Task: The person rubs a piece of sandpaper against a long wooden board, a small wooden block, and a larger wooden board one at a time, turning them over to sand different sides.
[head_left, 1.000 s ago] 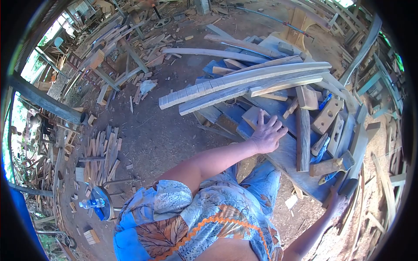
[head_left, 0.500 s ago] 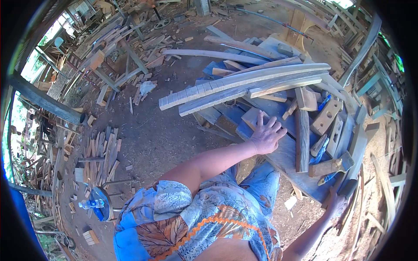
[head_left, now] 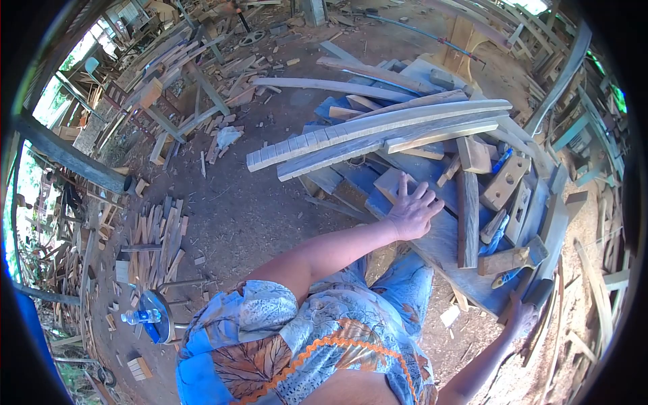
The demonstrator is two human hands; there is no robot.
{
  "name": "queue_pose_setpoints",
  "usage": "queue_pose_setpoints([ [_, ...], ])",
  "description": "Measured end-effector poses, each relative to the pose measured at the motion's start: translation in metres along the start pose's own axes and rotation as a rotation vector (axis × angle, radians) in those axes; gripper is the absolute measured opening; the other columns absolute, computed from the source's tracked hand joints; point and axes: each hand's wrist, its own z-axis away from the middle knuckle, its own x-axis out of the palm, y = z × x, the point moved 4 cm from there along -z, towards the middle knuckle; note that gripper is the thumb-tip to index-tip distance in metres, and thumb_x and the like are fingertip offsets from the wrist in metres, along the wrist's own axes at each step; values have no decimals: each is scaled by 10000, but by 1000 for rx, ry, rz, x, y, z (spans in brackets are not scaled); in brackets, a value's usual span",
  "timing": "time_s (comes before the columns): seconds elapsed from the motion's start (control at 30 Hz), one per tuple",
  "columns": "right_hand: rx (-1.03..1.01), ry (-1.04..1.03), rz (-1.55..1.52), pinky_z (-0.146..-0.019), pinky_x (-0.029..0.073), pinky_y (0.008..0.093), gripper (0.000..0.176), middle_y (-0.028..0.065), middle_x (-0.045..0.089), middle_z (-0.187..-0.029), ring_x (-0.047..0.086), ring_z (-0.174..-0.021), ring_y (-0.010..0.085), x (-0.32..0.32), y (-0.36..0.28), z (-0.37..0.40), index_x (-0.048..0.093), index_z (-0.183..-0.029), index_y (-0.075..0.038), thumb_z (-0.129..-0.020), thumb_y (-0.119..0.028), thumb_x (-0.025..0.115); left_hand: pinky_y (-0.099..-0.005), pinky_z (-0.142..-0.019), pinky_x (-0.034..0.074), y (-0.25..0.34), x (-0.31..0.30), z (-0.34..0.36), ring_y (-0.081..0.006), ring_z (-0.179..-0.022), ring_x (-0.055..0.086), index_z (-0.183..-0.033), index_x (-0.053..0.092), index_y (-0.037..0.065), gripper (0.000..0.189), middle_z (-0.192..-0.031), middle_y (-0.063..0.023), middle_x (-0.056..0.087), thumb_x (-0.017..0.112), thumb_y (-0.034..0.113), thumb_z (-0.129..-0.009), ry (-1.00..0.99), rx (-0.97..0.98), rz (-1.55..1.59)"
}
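Note:
My left hand (head_left: 413, 212) lies with spread fingers at the near edge of the workbench (head_left: 442, 239). Its fingertips reach over a pale wood block (head_left: 387, 181). Lower right, my right hand (head_left: 523, 317) is curled at the bench corner, just below a dark cylindrical piece (head_left: 538, 293). What its fingers close on is hidden. A brush-like tool with a yellowish tip (head_left: 501, 279) lies close by, beside a short wood block (head_left: 503, 260). Between the hands an upright-lying wooden bar (head_left: 468, 219) rests on the bench. A block with round holes (head_left: 506, 182) sits beyond it.
Long curved timbers (head_left: 378, 128) lie across the bench, overhanging its left side. A stool (head_left: 160, 307) with a plastic bottle (head_left: 142, 316) stands at lower left. Wood strips (head_left: 155, 233) are piled on the dirt floor. A long bar clamp (head_left: 432, 37) is at the back.

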Motion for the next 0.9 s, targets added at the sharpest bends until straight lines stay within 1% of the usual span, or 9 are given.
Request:
queue_pose_setpoints([
  [0.07,12,10,-27,-1018,341,460,919,238,480,-1211,414,-1221,354,-1,0,1,475,-1212,129,-608,-510,743,-731,-1016,136,0,1,0,-253,-1234,372,-1186,575,161,459,-1100,-48,491,659,222,-739,3,1,0],
  [0.13,7,-22,-15,-1011,343,467,916,233,484,-1199,420,-1209,354,-11,-6,5,481,-1205,129,-605,-511,744,-764,-998,123,-1,3,0,-287,-1242,351,-1195,552,147,488,-1113,-79,472,668,242,-731,-7,23,8],
  [0.27,-11,-46,-7,-987,352,483,919,228,489,-1170,433,-1182,355,-16,-11,9,486,-1191,141,-601,-515,745,-765,-996,122,0,2,0,-289,-1246,349,-1201,550,145,493,-1118,-80,474,668,239,-732,-19,22,17],
  [0.3,-10,-48,-6,-987,352,483,919,228,489,-1170,433,-1182,355,-16,-11,8,486,-1191,141,-601,-515,745,-750,-1004,131,0,1,0,-273,-1239,361,-1195,557,152,482,-1110,-68,481,667,225,-732,-4,17,11],
  [0.37,12,-107,39,-1041,334,453,1042,260,435,-1305,396,-1257,371,-14,-9,7,426,-1303,121,-613,-618,680,-735,-1012,141,0,0,0,-258,-1232,373,-1189,564,159,471,-1102,-55,488,666,211,-732,9,14,4],
  [0.57,-3,-114,55,-1038,322,461,975,233,439,-1319,393,-1256,380,-10,-6,3,478,-1264,107,-614,-591,686,-736,-1006,144,0,1,0,-259,-1233,371,-1189,555,161,464,-1102,-56,486,658,212,-739,15,13,3],
  [0.7,10,-121,8,-1040,322,458,973,241,440,-1319,396,-1254,380,-18,-11,12,481,-1260,111,-614,-587,687,-730,-1002,153,0,0,0,-256,-1225,374,-1179,562,161,447,-1090,-57,485,654,214,-746,16,16,0],
  [0.77,-50,-34,-30,-955,370,472,889,216,502,-1129,456,-1150,345,-9,-6,5,500,-1175,121,-614,-529,728,-728,-1001,156,0,0,0,-255,-1222,375,-1173,566,161,440,-1085,-56,486,654,215,-745,19,18,-5],
  [0.9,-64,-6,-33,-943,374,466,872,204,509,-1104,470,-1122,335,-5,-2,0,512,-1159,117,-612,-529,722,-730,-1001,157,0,1,0,-252,-1220,377,-1162,574,159,437,-1077,-53,489,661,213,-737,35,17,1],
])
